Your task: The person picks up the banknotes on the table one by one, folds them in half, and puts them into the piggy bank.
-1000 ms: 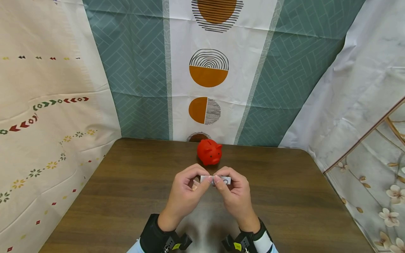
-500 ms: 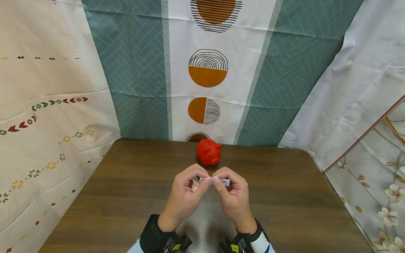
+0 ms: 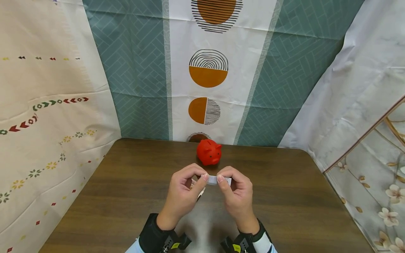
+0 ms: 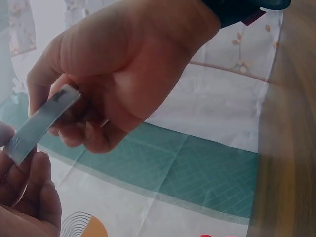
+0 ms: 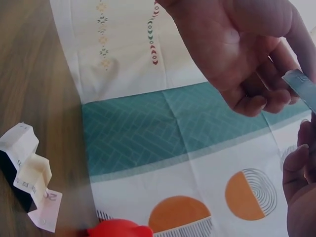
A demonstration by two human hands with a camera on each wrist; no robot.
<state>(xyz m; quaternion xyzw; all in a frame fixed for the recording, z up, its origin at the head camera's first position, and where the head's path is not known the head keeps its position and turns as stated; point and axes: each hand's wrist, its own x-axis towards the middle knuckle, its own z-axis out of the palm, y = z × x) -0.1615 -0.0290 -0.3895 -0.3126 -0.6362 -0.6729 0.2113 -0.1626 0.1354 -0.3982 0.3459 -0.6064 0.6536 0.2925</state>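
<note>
- One folded paper strip (image 3: 212, 180), grey-blue with small printed marks, spans the gap between left hand (image 3: 181, 191) and right hand (image 3: 238, 195), above the table (image 3: 291, 196).
- Flattening its creases looks like the step in hand; it would probably go best with even pressure at both ends, the strip kept level and pulled only lightly taut, since thin paper could tear or spring open.
- Left: thumb and index pressed together, pinching the strip near one end; the remaining fingers curl inward.
- Right: thumb and index pinch it too, a short end poking out beyond the grip; the other fingers bend loosely.
- Zigzag-folded printed papers (image 5: 33, 175) seem to lie beneath the hands; exact contact cannot be told.
- Beyond the hands stands a red piggy bank (image 3: 209, 152), untouched.
</note>
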